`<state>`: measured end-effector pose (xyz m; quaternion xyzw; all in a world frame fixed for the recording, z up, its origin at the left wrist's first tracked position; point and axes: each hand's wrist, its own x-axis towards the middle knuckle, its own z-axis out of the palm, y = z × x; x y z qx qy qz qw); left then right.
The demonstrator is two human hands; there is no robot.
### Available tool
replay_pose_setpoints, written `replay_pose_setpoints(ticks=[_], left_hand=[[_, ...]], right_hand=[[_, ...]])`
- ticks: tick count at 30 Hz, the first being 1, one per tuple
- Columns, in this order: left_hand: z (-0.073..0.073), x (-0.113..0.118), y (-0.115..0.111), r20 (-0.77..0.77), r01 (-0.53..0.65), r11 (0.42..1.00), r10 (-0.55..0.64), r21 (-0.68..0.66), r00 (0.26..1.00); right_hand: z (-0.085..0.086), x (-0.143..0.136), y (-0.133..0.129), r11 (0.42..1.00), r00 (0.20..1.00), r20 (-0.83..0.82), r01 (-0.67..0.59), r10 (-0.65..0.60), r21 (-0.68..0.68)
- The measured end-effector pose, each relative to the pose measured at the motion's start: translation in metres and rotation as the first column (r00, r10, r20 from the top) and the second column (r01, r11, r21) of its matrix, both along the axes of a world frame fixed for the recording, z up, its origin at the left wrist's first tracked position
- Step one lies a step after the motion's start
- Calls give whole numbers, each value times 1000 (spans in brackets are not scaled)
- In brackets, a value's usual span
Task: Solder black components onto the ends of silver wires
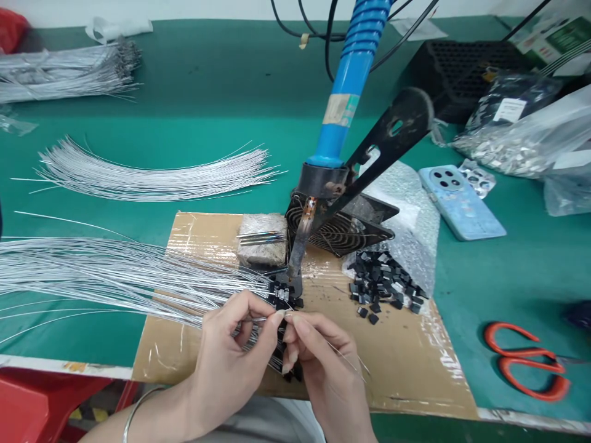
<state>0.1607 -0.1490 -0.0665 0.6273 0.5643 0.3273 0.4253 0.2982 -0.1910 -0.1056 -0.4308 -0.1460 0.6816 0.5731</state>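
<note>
My left hand is closed, thumb and index finger pinching thin wire. Its fingertips nearly meet those of my right hand, which is also pinched on thin wire, with loose ends trailing to the lower right. Under and behind both hands lies a bundle of grey wires, its right ends fitted with small black pieces. Just above my fingertips hangs the metal tip of a blue-handled soldering iron on a black bracket. What joins at the fingertips is too small to tell.
Cardboard covers the work area. Black squares lie on bubble wrap beside a fan. Near it are a sponge block, phone and orange scissors. Another wire bundle rests behind. A black crate stands at back right.
</note>
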Motion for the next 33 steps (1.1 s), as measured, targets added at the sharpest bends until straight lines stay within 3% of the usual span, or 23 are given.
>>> replay_pose_setpoints(ticks=[7,17,19,21,22,23,25,26,27,28,30,33], left_hand=[[-3,2,-4,7,-19,999,19,35,1000],[-2,4,-3,91,-28,997,35,-71,995],[-3,3,-1,94,-25,993,36,-114,995],[-3,1,2,91,-21,990,34,-142,995],[-3,-1,3,90,-18,988,32,-151,995],[-3,-2,5,89,-18,987,33,-161,995],[-2,-5,7,93,-19,982,37,-185,995],[-2,-6,8,97,-16,980,35,-196,995],[-3,-6,8,102,-13,980,34,-201,994],[-3,-7,8,110,-12,980,35,-200,993],[-5,-8,8,134,-2,982,28,-191,991],[-7,-9,7,162,3,982,28,-189,986]], right_hand=[[-5,-2,0,999,999,12,34,-34,13],[2,-15,5,986,984,65,163,-164,18],[-2,-6,1,992,984,125,122,-125,31],[-9,14,-5,991,948,289,116,-131,71],[-13,27,-9,981,883,428,161,-191,105],[-16,42,-14,956,750,595,253,-290,148],[-23,72,-21,900,373,857,384,-356,207],[-25,86,-24,893,191,919,367,-344,258],[-28,97,-26,920,13,953,266,-303,289],[-30,107,-27,943,-114,951,141,-288,302],[-32,117,-28,947,-250,913,-74,-322,313],[-32,120,-25,912,-305,866,-237,-396,334]])
